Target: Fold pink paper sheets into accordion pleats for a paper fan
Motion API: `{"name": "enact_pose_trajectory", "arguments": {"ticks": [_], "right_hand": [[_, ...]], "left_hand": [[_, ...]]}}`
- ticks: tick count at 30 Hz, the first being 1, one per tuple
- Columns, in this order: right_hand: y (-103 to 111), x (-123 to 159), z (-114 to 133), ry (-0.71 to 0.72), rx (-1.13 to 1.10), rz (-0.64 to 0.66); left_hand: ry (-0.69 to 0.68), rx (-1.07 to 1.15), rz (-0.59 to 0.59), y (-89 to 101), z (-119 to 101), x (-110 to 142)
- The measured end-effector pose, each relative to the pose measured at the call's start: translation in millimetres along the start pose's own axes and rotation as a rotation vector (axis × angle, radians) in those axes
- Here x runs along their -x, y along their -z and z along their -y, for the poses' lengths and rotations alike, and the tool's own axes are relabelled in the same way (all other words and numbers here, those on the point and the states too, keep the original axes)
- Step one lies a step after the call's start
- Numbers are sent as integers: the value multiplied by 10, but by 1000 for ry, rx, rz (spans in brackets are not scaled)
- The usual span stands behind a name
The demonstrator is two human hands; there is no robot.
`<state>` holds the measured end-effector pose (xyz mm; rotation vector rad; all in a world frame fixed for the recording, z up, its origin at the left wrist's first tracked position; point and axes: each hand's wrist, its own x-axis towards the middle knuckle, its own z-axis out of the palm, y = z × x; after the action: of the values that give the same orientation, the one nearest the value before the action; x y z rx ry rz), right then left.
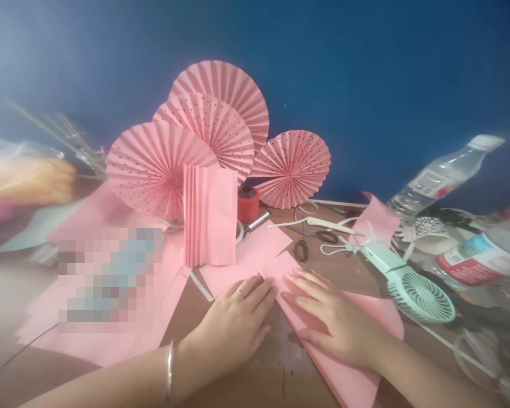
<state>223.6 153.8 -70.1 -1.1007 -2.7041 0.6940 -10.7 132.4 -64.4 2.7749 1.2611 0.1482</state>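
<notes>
My right hand [338,320] lies open with its fingers spread on a sheet of pink paper [351,377], which runs diagonally toward the front edge of the view. My left hand [240,317], with a ring and a bangle, rests palm down, fingers stretched out, its fingertips on the upper left tip of that paper. Neither hand is wrapped round anything. Just beyond the left hand stands a partly pleated pink paper [210,218], folds on its left side. Another flat pink sheet [246,252] lies beneath it.
Several round pleated paper fans [151,161] lean against the blue wall [378,79]. Black-handled scissors [301,249], a white-handled cutter [331,225] and a mint handheld fan [425,297] lie right. Plastic bottles [442,175] stand farther right. Pink sheets [106,345] and a pixelated patch are left.
</notes>
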Motion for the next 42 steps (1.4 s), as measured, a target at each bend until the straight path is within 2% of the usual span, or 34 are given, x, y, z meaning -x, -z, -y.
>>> {"name": "enact_pose_trajectory", "arguments": {"ticks": [7, 20, 31, 42], "right_hand": [[6, -8, 5, -27, 26, 29], [-32, 6, -40, -32, 91, 56], [-39, 16, -48, -20, 83, 44], [-13, -6, -37, -47, -3, 8]], "left_hand": [[88, -43, 11, 30, -30, 6], [97, -54, 19, -15, -1, 34], [189, -60, -4, -25, 19, 31], [129, -86, 1, -51, 41, 28]]}}
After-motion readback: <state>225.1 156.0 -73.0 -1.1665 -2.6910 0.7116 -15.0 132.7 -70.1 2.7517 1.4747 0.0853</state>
